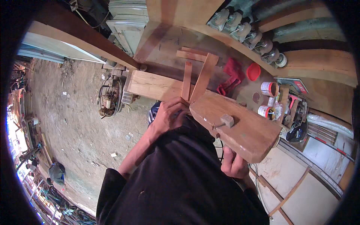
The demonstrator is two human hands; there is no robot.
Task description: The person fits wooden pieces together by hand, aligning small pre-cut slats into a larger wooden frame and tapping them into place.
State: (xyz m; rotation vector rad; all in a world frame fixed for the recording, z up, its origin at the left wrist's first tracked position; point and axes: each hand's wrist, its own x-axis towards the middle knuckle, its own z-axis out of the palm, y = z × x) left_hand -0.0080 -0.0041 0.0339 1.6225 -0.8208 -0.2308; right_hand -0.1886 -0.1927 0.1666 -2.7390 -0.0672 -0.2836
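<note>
My left hand (170, 115) is closed, its fingers curled at the lower ends of two narrow wooden strips. One strip (186, 80) stands nearly straight in the picture, and a longer strip (204, 78) leans to the right of it. To their right is a thick wooden block (249, 131) with bevelled ends. A squarish metal piece with a thin rod (227, 120) sits on its top face. Below the block's near edge is my right hand (235, 164), fingers bent and closed. What it grips, if anything, is hidden.
A pale plank (155, 84) runs behind the strips. Beyond lie loose wood pieces (192, 55), a red cloth (231, 75) and a red bowl (253, 71). Open cans (269, 89) stand at the right. A machine with a wheel (110, 95) is on the floor at left.
</note>
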